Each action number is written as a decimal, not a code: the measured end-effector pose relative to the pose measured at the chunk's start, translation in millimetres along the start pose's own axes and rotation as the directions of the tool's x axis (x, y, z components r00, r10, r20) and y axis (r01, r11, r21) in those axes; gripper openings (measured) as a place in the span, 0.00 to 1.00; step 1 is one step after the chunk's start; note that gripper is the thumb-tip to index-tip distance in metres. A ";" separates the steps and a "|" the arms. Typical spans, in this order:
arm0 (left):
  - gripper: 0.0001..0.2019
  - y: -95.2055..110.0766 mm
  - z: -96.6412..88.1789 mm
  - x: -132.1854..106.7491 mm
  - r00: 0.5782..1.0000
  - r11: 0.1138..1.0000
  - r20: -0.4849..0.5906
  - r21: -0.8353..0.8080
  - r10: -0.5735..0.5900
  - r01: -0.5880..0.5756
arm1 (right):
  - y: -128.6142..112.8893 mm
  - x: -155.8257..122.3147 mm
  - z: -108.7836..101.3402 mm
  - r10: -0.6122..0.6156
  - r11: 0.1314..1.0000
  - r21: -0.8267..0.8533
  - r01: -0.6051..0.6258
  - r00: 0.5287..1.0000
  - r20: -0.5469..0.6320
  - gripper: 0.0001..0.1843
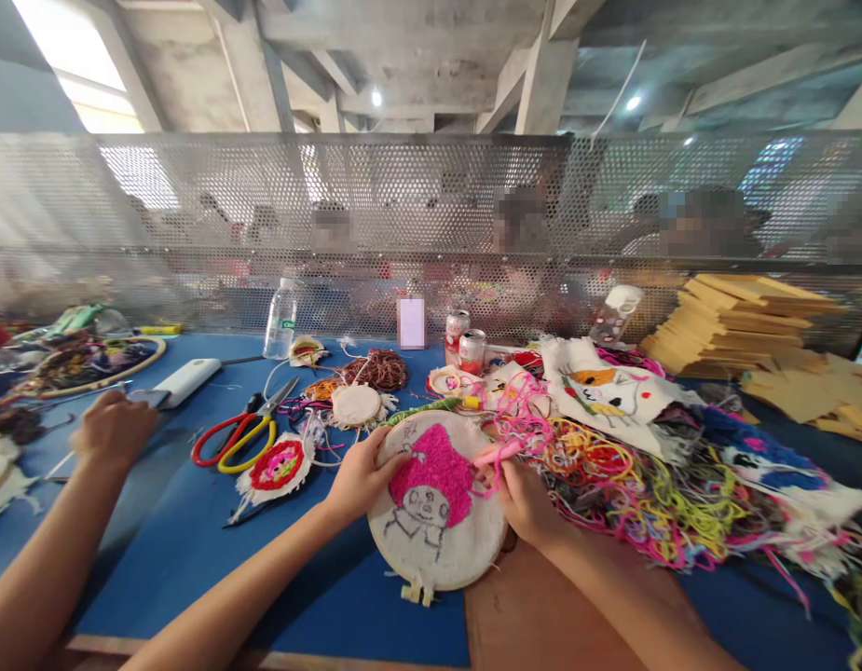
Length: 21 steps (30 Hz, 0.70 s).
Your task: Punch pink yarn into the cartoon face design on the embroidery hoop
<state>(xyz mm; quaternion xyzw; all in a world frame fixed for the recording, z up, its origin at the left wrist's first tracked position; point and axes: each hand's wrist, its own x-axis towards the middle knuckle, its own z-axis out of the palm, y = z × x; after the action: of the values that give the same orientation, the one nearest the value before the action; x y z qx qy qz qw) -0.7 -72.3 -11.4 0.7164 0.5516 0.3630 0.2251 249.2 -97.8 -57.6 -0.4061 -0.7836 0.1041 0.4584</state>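
Note:
In the middle of the head view is a round embroidery hoop, tilted up, with its screw clamp at the bottom. Its white cloth has a drawn character whose hood is filled with dark pink loops. My left hand grips the hoop's left rim, thumb on the cloth. With closed fingers my right hand holds a pink punch needle against the hood's right side. Pink yarn trails by the tool. The needle's tip is too small to make out.
Another person's hand rests at the left. Red and yellow scissors lie beside a round embroidered patch. Tangled yarn and cloth pieces fill the right. A bottle, cans and stacked yellow pieces stand behind.

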 end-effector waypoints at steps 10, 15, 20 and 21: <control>0.18 -2.8 2.3 6.7 0.986 0.996 0.154 0.048 0.062 -0.070 | 6.3 -3.9 1.7 0.003 0.989 0.145 0.005 0.998 -0.056 0.11; 0.17 -2.3 2.9 6.6 0.985 0.998 0.165 0.021 0.059 -0.063 | 9.8 -4.4 2.4 -0.020 0.993 0.111 0.026 0.998 -0.062 0.11; 0.16 -0.2 -1.9 3.6 0.985 0.993 0.133 -0.073 0.107 -0.098 | 0.0 2.4 -3.5 -0.054 0.998 0.015 0.054 0.998 0.012 0.07; 0.16 0.8 -1.8 2.9 0.985 0.991 0.126 -0.084 0.118 -0.108 | -1.9 3.7 -4.1 -0.061 0.998 0.006 0.061 0.998 0.016 0.06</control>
<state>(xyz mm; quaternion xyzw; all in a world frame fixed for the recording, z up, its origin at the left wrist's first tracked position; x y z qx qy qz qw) -1.3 -70.0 -8.8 0.7595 0.4799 0.3486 0.2672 250.5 -97.2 -51.9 -0.3799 -0.7990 0.0954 0.4563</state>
